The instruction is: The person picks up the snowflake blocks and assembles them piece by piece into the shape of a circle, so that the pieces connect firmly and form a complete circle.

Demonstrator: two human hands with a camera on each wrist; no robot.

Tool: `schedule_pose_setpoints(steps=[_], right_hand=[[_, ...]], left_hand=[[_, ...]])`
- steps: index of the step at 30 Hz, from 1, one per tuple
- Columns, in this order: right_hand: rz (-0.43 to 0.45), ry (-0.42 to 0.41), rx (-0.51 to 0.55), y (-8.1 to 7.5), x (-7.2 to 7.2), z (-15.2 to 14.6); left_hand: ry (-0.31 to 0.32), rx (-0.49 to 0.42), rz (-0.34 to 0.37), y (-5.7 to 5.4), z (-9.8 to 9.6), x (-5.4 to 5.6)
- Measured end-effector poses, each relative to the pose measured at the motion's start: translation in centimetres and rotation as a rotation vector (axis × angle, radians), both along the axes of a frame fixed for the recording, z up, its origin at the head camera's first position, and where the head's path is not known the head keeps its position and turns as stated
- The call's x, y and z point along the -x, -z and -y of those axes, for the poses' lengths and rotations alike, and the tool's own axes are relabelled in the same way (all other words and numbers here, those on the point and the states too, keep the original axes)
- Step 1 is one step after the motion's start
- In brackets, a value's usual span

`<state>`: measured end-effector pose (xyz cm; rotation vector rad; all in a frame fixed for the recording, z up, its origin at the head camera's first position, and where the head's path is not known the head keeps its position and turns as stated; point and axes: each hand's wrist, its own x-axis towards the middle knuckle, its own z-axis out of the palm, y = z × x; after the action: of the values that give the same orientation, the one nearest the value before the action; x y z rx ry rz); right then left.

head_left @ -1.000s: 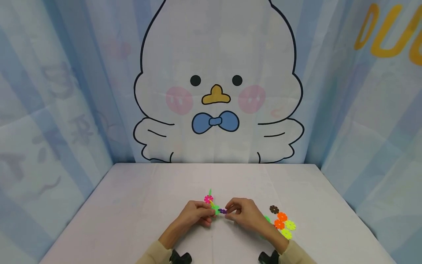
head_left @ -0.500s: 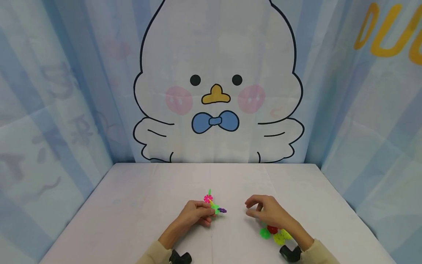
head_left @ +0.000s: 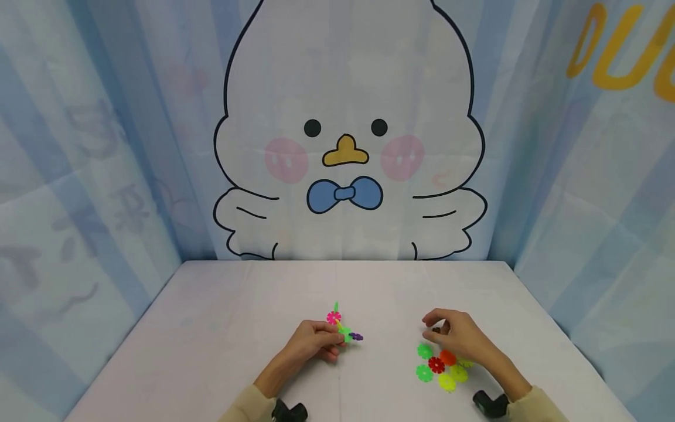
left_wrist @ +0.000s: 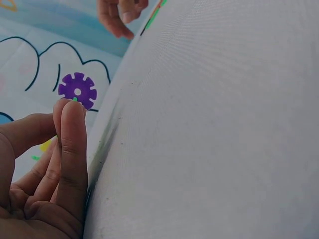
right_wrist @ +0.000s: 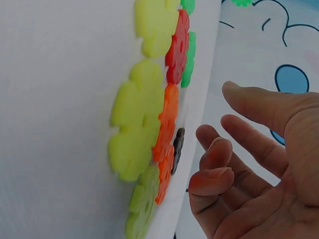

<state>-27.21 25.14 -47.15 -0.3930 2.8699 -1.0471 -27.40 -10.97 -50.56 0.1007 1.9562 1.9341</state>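
Observation:
My left hand (head_left: 312, 341) pinches a green snowflake disc (head_left: 345, 332) at the near end of a small chain of interlocking plastic discs. A purple disc (left_wrist: 85, 85) is slotted onto that green one and sticks out to the right. Beyond the fingers the chain runs on through a yellow piece to a pink disc (head_left: 334, 317) and another green disc (head_left: 336, 306) seen edge-on. To the right, my right hand (head_left: 460, 337) hovers over loose discs, thumb and fingers apart, holding nothing. A dark brown disc (right_wrist: 178, 151) lies near its fingertips, mostly hidden in the head view.
Loose discs lie flat in a cluster below my right hand: red (head_left: 436, 364), orange (head_left: 447, 357), green (head_left: 424, 373) and several yellow ones (head_left: 447, 382). The white table (head_left: 237, 305) ends at a cartoon-printed curtain (head_left: 343, 234) behind, with curtains at both sides.
My right hand has let go of the purple disc and moved right, over the loose discs. The purple disc stays on the chain. My left hand has hardly moved.

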Motion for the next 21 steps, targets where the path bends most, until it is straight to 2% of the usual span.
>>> schedule_pose_setpoints(steps=[10,21], right_hand=[[-0.046,0.076,-0.095,0.2,-0.1,-1.5],[-0.037,0.064,-0.187,0.4,0.5,-1.7]], left_hand=[[-0.01,0.027,0.008,0.0,-0.1,0.0],[-0.009,0.034,0.011,0.0,-0.1,0.0]])
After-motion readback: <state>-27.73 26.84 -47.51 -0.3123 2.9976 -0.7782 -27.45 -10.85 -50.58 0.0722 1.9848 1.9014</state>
